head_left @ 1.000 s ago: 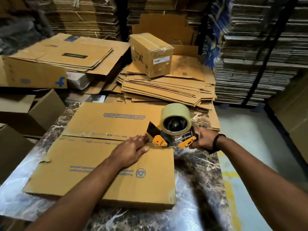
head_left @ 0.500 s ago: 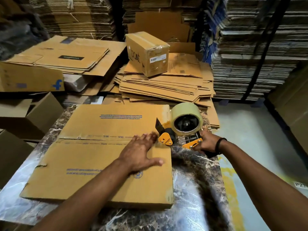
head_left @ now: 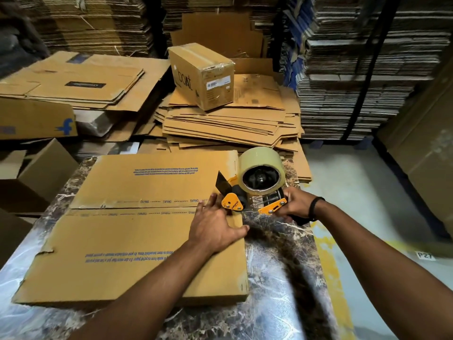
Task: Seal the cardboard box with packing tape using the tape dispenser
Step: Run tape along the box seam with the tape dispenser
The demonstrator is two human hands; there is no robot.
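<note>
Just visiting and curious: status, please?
Left hand flat on box. Right hand gripping tape dispenser at seam's right end. No tape visible yet; nothing blocking.

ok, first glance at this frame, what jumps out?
The orange tape dispenser with its big clear roll, gripped by the right hand at the right end of the seam on the flat cardboard box. The left hand presses the flaps down just beside it, on a marble-patterned table. Behind, a small taped box sits on a pile of flattened cartons.
</note>
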